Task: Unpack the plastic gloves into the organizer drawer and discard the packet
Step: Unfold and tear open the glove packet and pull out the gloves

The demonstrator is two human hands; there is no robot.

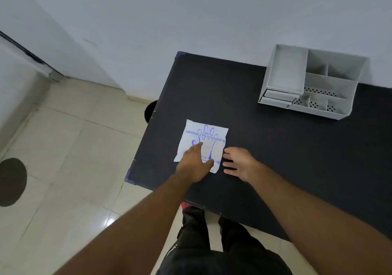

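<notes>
A white packet of disposable polyethylene gloves (206,136), printed with a blue hand outline, lies flat near the left edge of the black table (265,147). My left hand (194,164) rests on the packet's near part, fingers spread over it. Beside the packet's right edge, my right hand (238,161) lies flat on the table with fingers apart, touching or almost touching the packet. A white plastic organizer (311,81) with several open compartments and small drawers at its front left stands at the table's far right, against the wall.
Pale floor tiles (63,158) spread out left of the table. A dark round object (151,110) sits on the floor just beyond the table's left edge, and another dark round shape (11,181) shows at far left. My dark-trousered legs (212,243) stand at the near edge.
</notes>
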